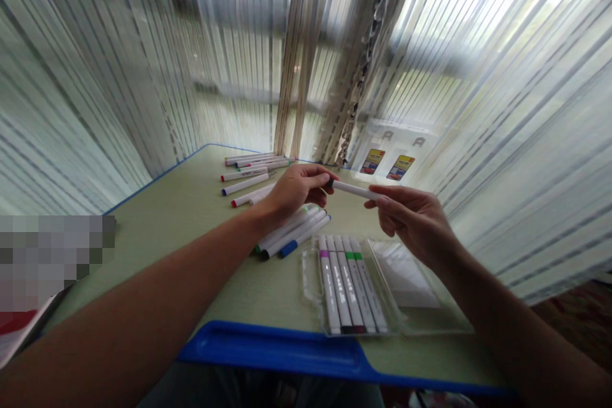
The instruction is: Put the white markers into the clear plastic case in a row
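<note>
A white marker [354, 189] with a dark end is held level above the table, between both hands. My left hand [302, 186] pinches its dark end with thumb and fingers. At the other end, my right hand [412, 211] grips the white barrel. Just below sits an open clear plastic case [313, 293], where several white markers [351, 284] lie side by side, some with purple or green bands. Under my left wrist is a loose bunch of markers [299, 229], one with a blue cap. More markers [246, 183] lie scattered behind my left forearm.
The pale green table [191, 280] has a blue rim and a blue front tray [277, 347]. Striped sheer curtains [229, 44] hang along its back and right. A clear package with two colourful labels [400, 167] stands at the back right. A pixelated object [43, 261] lies at left.
</note>
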{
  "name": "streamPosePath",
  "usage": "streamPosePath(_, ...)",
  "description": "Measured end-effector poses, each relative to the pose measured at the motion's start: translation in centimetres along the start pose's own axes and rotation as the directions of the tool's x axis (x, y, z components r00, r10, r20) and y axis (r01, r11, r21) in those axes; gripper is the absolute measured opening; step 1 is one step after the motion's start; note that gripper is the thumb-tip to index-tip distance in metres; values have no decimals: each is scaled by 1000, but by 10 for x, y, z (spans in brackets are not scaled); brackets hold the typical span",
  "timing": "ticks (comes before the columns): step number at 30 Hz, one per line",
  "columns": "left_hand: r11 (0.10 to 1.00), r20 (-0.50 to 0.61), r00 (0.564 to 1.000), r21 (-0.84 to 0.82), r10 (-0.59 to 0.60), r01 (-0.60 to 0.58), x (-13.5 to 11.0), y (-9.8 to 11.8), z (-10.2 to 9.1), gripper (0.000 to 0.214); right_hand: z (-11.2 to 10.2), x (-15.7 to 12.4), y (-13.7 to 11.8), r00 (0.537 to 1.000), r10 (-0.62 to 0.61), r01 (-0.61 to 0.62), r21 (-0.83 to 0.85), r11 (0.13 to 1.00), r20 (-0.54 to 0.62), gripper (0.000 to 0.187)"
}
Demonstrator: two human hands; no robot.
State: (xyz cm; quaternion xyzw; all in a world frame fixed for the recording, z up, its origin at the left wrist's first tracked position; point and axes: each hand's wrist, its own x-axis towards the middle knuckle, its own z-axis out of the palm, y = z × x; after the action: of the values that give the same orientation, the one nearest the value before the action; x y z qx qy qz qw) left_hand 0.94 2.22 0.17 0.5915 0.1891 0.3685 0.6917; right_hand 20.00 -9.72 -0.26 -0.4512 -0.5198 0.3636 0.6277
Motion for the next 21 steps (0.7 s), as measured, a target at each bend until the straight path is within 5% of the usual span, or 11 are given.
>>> streamPosePath(14,1000,-14,1000,-9,21,-21,0,1,-1,15,1,-2,-3,998,32,-33,17,999,62,20)
streamPosePath(21,1000,-11,1000,-3,27,-27,-1,1,-1,14,5,-1,-5,999,29,-29,40,999,-15,22)
